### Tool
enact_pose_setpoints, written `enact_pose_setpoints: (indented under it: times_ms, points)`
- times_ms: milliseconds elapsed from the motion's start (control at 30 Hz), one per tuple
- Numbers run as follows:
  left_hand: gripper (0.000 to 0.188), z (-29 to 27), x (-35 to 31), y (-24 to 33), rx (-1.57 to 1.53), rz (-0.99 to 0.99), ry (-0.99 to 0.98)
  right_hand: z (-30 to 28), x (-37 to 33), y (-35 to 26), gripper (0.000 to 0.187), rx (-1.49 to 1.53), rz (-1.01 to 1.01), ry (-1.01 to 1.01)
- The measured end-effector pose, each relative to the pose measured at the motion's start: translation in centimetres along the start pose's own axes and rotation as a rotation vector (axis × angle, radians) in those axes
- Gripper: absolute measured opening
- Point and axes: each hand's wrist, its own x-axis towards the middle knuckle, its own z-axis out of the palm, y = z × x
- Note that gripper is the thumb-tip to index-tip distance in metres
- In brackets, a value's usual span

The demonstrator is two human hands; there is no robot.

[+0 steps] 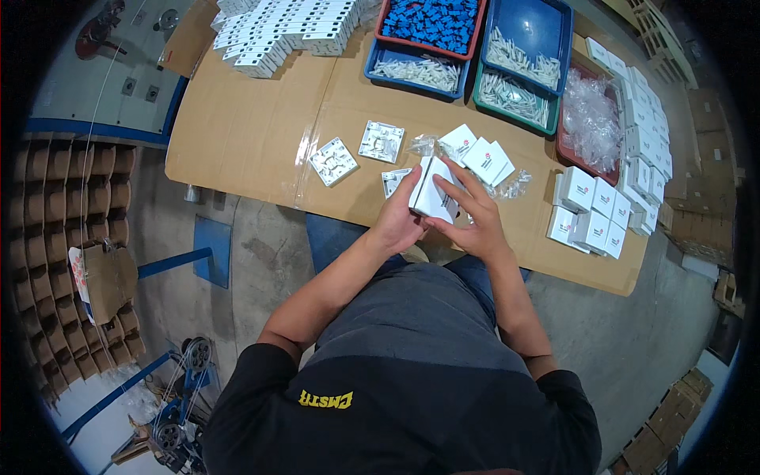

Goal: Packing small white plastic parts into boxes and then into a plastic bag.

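Between my two hands, above the table's near edge, is a small white box [438, 192]. My left hand [397, 220] is closed around its left side. From the right, my right hand [480, 219] grips it, fingers lying across the top and thumb at the near edge. White square plastic parts lie on the cardboard: one [333, 161] to the left, another [381, 142] beyond it, and a third [394, 181] partly hidden by my left hand. Just past the box are white square leaflets [485, 159] and crumpled clear plastic bags [513, 187].
Cardboard [237, 134] covers the table. White units stand stacked [289, 36] at the far left. A red tray [431, 49] of blue parts and blue trays [518, 20] of white pieces sit at the back. To the right are a bin of clear bags [590, 119] and stacked white boxes [592, 210].
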Motion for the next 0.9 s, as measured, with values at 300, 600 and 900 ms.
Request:
enact_pose_setpoints:
  times_ms: [300,600,900]
  points:
    - [0.06,0.8,-0.6,0.3,0.05,-0.009,-0.002,0.1,0.1,-0.1,0.065,0.001,-0.001,-0.022]
    - [0.037,-1.9,-0.8,1.6,0.748,0.165,-0.151,-0.3,-0.1,0.4,0.064,-0.028,0.026,-0.085]
    - [0.033,-2.0,-1.8,-1.0,0.882,0.136,-0.121,3.4,2.1,1.7,0.023,-0.11,0.319,0.217]
